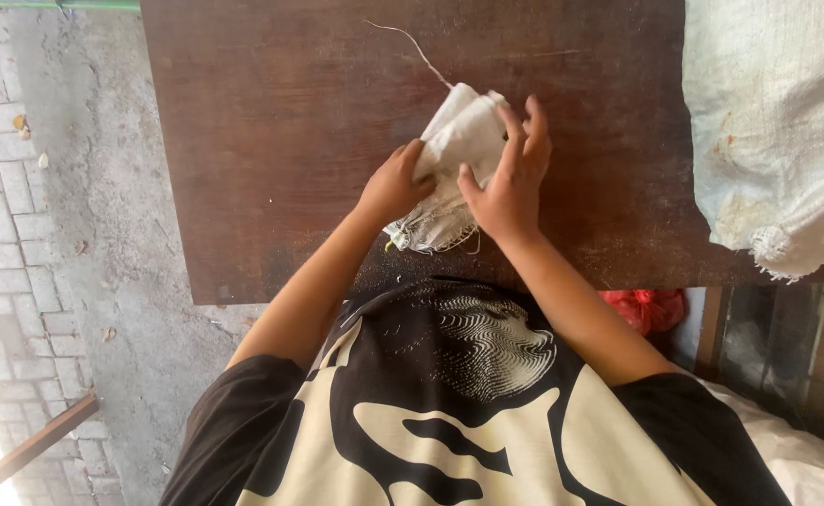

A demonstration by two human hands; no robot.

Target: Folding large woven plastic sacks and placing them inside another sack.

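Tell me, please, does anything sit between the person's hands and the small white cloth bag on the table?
Nothing visible does. The left hand and right hand both already grip the small white cloth bag directly on the brown table; the large woven sack lies apart, at the right.

Wearer has on a black short-sleeved t-shirt (pixel 449 412), loose fit. Large cream graphic across the front: bold abstract block shapes low down, finer swirl of thin concentric lines near the collar. Sleeves end above the elbow, forearms bare. Left hand (pixel 395 186) and right hand (pixel 510 178) both bare: no gloves, rings, watch or wristbands visible
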